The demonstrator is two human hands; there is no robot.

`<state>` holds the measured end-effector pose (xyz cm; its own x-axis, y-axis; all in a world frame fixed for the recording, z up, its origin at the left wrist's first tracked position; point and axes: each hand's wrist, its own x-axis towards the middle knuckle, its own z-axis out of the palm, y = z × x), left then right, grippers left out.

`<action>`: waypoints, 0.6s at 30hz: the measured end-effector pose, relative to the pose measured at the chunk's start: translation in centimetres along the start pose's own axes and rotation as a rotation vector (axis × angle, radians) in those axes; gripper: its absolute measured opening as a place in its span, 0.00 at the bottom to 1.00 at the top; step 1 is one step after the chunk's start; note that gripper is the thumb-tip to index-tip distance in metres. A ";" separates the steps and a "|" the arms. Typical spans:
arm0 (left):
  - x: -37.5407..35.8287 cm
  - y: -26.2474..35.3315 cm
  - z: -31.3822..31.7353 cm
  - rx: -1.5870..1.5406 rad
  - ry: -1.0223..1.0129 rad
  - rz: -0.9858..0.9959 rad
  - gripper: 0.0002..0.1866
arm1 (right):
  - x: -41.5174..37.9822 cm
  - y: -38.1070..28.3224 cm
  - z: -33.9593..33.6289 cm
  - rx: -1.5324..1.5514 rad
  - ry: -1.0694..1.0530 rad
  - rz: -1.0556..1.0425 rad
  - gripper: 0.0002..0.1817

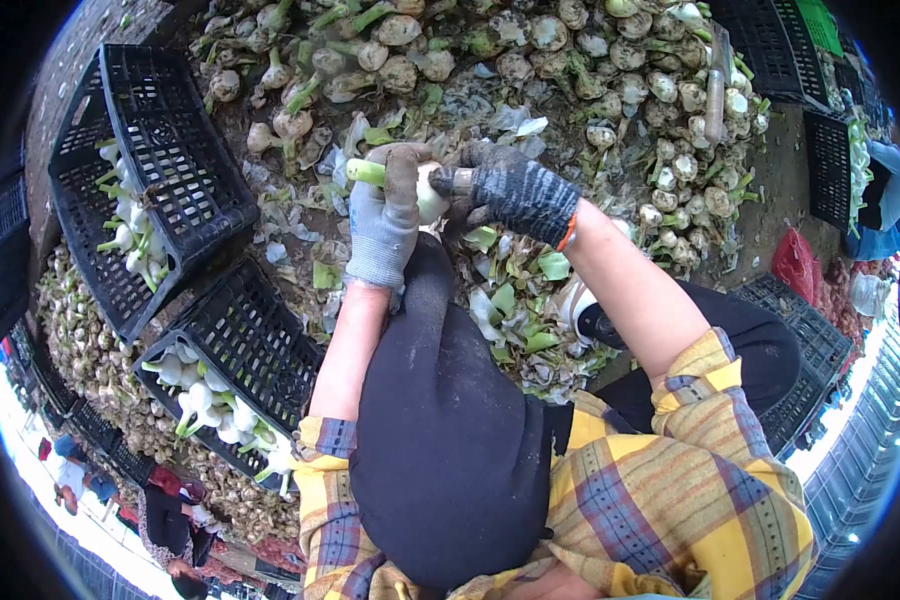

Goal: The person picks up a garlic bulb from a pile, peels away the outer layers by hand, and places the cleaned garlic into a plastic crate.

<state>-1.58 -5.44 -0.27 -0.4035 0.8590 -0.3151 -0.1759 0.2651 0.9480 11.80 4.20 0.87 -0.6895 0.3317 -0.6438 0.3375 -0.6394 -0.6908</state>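
Left hand (385,215), right hand (510,188) grip bulb (428,195); no legible writing.

Black crates (185,170) of peeled bulbs (205,405), heap of unpeeled bulbs (610,60), leaf trimmings (515,300)

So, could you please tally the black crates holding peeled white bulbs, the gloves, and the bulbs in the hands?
Black crates with peeled white bulbs: 2
Gloves: 2, light grey on the left hand, dark on the right hand
Bulb held in both hands: 1
Total: 5
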 end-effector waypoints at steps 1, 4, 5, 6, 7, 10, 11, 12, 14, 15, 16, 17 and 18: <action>0.0 0.0 0.0 -0.004 -0.012 -0.005 0.25 | -0.1 0.0 -0.2 -0.056 0.019 0.004 0.17; 0.0 -0.1 0.0 -0.014 -0.008 -0.036 0.25 | -0.6 0.0 -0.6 -0.127 0.062 -0.026 0.14; 0.1 0.0 -0.1 -0.034 -0.010 -0.032 0.25 | -0.4 0.2 -0.7 -0.192 0.073 -0.052 0.14; 0.1 0.0 -0.1 -0.054 -0.011 -0.028 0.24 | -0.3 0.3 -0.9 -0.256 0.084 -0.078 0.14; 0.0 -0.1 -0.1 -0.074 -0.013 -0.027 0.24 | -0.2 0.5 -0.9 -0.319 0.096 -0.101 0.14; 0.4 0.7 0.7 0.033 0.069 0.055 0.23 | 0.1 0.9 -0.8 -0.469 0.133 -0.196 0.14; 0.6 0.4 0.6 0.020 0.090 -0.018 0.23 | 0.1 0.9 -0.6 -0.423 0.171 -0.184 0.13; 0.6 -0.2 0.5 0.007 0.113 -0.092 0.23 | -0.2 1.1 -0.1 -0.377 0.208 -0.171 0.12; 0.4 0.1 0.7 -0.112 0.163 -0.294 0.21 | -0.1 1.6 0.4 -0.197 0.284 -0.170 0.09; 0.4 -0.3 0.5 -0.140 0.188 -0.306 0.21 | 0.1 1.9 0.0 -0.274 0.357 -0.208 0.08; 0.3 -0.8 0.2 -0.168 0.211 -0.321 0.21 | 0.3 2.1 -0.8 -0.350 0.431 -0.244 0.07; 0.3 -1.1 0.0 -0.197 0.235 -0.331 0.21 | 0.6 2.5 -1.6 -0.428 0.505 -0.283 0.06; 0.3 -0.9 0.3 -0.220 0.226 -0.315 0.20 | 0.9 3.0 -2.1 -0.435 0.493 -0.260 0.06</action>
<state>-1.32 -5.30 -1.21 -0.4816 0.6277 -0.6116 -0.4984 0.3779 0.7803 13.55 4.07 -2.47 -0.4466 0.7775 -0.4428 0.4975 -0.1955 -0.8451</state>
